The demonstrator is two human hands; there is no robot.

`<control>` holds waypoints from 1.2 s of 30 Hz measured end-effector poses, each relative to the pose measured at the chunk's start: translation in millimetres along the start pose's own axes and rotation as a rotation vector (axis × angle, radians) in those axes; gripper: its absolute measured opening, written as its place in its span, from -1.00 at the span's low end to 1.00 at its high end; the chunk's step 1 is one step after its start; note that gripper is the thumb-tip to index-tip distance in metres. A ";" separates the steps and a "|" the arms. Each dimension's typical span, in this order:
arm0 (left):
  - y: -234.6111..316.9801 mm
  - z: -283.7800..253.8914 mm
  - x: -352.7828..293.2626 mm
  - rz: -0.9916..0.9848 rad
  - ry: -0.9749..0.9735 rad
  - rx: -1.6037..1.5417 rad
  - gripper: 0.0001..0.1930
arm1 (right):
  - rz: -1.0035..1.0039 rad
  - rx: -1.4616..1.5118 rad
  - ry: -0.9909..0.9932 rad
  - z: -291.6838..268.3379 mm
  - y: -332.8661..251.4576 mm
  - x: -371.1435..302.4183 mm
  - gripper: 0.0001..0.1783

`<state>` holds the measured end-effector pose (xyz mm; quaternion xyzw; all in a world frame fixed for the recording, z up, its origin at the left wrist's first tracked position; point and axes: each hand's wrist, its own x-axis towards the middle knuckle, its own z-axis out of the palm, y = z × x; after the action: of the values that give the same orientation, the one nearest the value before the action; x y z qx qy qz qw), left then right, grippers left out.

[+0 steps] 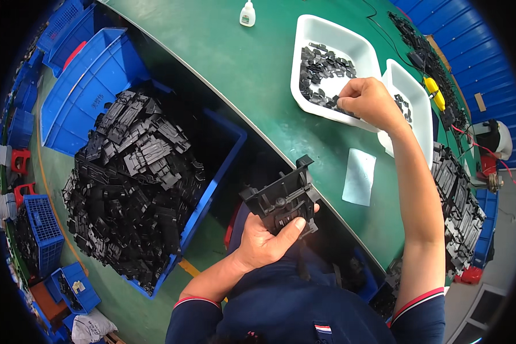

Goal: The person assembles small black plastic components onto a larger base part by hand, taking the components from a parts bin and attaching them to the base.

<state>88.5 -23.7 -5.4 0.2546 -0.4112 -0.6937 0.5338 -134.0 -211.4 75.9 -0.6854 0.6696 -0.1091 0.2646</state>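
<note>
My left hand [265,243] grips a black moulded plastic part [284,198] by its lower end, thumb on top. The part is held tilted, just off the table's near edge. Over the near right corner of a white tray [296,80], my right hand [371,102] has its fingers pinched together. Small black plastic pieces [329,64] lie in that tray, some at the fingertips. Whether one is held between the fingers cannot be made out. A second white tray [423,112] with more small black pieces stands partly behind my right hand and forearm.
On the green table [258,74] are a pale paper sheet [359,176], a small white bottle [247,14] and a yellow-handled tool [434,93]. To the left, a large blue crate [212,198] overflows with black parts [137,172]. More black parts [456,200] are stacked at the right.
</note>
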 end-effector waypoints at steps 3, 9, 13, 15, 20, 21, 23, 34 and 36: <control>-2.7 4.0 -1.6 -0.015 -0.018 0.012 -0.69 | 0.063 0.100 0.104 -2.9 4.9 -6.7 -0.84; -2.1 18.1 -3.6 -0.062 -0.017 -0.011 -0.70 | -0.060 0.235 0.211 -6.8 19.7 -13.7 -0.72; -6.9 22.7 -7.2 -0.081 0.007 0.005 -0.70 | -0.037 0.355 0.190 -12.1 27.1 -16.6 -0.68; -7.1 26.1 -7.1 -0.092 -0.002 0.013 -0.70 | -0.035 0.401 0.180 -16.0 30.1 -19.8 -0.68; -11.1 32.5 -6.4 -0.134 0.014 0.022 -0.70 | -0.069 0.493 0.124 -20.7 38.7 -24.6 -0.71; -11.8 33.5 -5.6 -0.150 0.017 0.011 -0.70 | -0.084 0.524 0.134 -21.9 36.9 -28.6 -0.72; -11.6 36.3 -5.1 -0.165 0.017 0.006 -0.70 | -0.080 0.584 0.135 -23.2 38.4 -33.7 -0.74; -22.1 47.9 1.6 -0.277 -0.027 -0.052 -0.72 | 0.047 1.061 0.062 -27.2 56.3 -85.6 -0.75; -22.9 52.6 3.7 -0.310 -0.014 -0.057 -0.71 | 0.045 1.089 0.041 -25.8 62.6 -100.0 -0.77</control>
<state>33.6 -9.4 3.7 0.2947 -0.3507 -0.7810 0.4246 -208.9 -117.1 86.0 -0.4326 0.5356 -0.4477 0.5706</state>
